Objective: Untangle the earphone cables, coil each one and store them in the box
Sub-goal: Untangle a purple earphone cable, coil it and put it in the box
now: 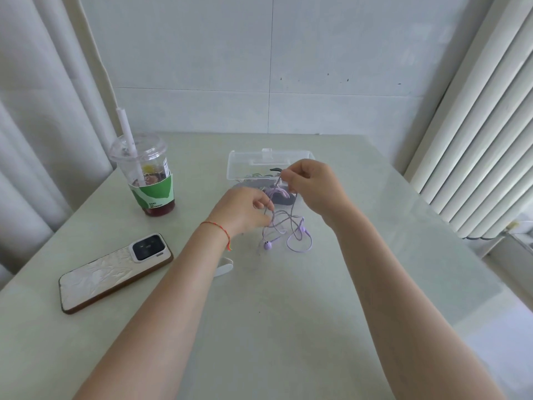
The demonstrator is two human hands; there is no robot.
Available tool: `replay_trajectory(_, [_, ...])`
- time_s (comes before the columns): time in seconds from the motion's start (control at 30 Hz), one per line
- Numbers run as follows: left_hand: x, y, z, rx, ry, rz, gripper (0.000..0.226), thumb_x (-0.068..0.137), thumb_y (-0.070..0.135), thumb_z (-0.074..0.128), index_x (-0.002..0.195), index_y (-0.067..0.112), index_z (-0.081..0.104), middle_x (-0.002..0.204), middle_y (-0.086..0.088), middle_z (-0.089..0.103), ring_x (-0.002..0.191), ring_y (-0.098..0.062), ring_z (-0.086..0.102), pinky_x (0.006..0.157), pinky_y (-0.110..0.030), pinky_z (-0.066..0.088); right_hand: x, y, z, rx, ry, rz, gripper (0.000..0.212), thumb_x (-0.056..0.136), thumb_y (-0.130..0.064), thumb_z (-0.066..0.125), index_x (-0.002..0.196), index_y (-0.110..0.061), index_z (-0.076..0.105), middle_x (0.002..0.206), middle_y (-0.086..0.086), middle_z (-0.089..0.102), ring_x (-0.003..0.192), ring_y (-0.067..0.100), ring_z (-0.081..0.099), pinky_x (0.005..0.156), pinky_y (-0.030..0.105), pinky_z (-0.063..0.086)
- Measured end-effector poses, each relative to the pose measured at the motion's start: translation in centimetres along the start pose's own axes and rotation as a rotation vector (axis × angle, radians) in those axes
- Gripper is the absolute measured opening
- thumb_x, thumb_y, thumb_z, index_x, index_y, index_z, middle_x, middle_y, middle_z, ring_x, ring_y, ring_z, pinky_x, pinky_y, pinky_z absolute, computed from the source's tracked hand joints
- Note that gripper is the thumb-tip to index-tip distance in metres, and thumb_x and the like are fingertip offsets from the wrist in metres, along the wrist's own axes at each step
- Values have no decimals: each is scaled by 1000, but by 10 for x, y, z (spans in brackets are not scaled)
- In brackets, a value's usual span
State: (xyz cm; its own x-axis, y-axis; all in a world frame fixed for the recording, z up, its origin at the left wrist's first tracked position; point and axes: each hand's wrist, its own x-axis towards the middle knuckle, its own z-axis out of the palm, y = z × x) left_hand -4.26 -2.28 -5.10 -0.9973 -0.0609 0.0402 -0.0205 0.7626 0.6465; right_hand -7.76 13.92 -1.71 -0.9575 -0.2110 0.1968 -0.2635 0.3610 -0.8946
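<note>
A thin, pale purple earphone cable (284,226) hangs in loose, crossing loops just in front of the clear plastic box (239,166), its rounded purple earbuds dangling close to the pale green table (288,327). The right hand (313,183), raised in front of the box, pinches the cable's upper end between thumb and curled fingers. The left hand (243,210), lower and nearer than the box, pinches a strand further down. Inside the box lie more cables, purple and dark, in a blurred heap. Left of the box stands a lidded clear drink cup (148,180) with a straw.
</note>
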Motion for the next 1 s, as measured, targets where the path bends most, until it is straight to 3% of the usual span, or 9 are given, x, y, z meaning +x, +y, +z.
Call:
replay_trajectory(0.1, [-1,2,2,107,-125,50,20,76,28,77,94,31,69,106,5,59,97,-13,59,84,-27,49,-2,-1,1,21,-40,-14,12,89,-17,66,78,-13,64,55,-2,53,46,12,47,51,23,43])
replay_trajectory(0.2, [0,3,-1,148,56,99,12,86,28,64,89,22,73,94,0,67,93,-21,62,83,-32,51,-3,-3,-2,15,-66,-7,11,88,-21,67,79,-14,64,46,-7,45,39,16,40,47,25,37])
replay_trajectory(0.33, [3,3,-15,-451,415,69,22,91,26,57,75,23,72,74,2,72,73,-15,67,76,-33,55,-4,-4,-14,-217,-232,27,9,81,-21,75,81,-16,68,56,-4,52,44,10,43,46,19,34])
replay_trajectory(0.47, [-6,25,-20,-1031,243,139,34,95,18,57,66,21,73,82,-4,71,85,-20,65,83,-33,51,-5,-1,-9,-284,-211,36,5,82,-12,67,85,-14,71,72,4,70,63,19,61,63,27,48])
replay_trajectory(0.57, [-11,35,-15,-1203,161,69,30,94,19,60,65,14,66,56,0,56,57,-18,55,70,-31,54,-1,-1,-10,-207,-60,25,3,84,-15,69,85,-17,71,81,1,72,74,17,64,69,26,49])
replay_trajectory(0.67, [-6,25,-11,-1005,241,-5,26,89,23,68,67,12,61,44,7,36,40,-10,33,57,-28,49,2,0,-17,-137,71,1,7,86,-16,68,81,-14,73,70,-4,66,63,10,56,61,20,46])
replay_trajectory(0.83, [2,4,-3,-280,298,16,18,77,30,77,67,19,67,50,12,53,50,-5,47,53,-18,37,1,-4,-20,254,63,54,32,95,-29,61,73,-6,70,74,11,71,71,21,68,79,37,58])
replay_trajectory(0.93, [1,2,0,-76,243,58,17,81,26,70,72,11,68,53,8,49,55,-9,45,55,-24,35,-3,-10,-13,265,-29,82,43,98,-34,55,69,-3,61,67,16,69,57,23,66,62,30,57])
replay_trajectory(1.0, [0,3,-1,-130,252,34,22,86,23,62,69,9,67,49,6,49,51,-10,43,57,-25,37,-4,-9,-12,63,-43,95,46,97,-38,53,62,-8,54,53,9,61,43,18,54,50,23,46])
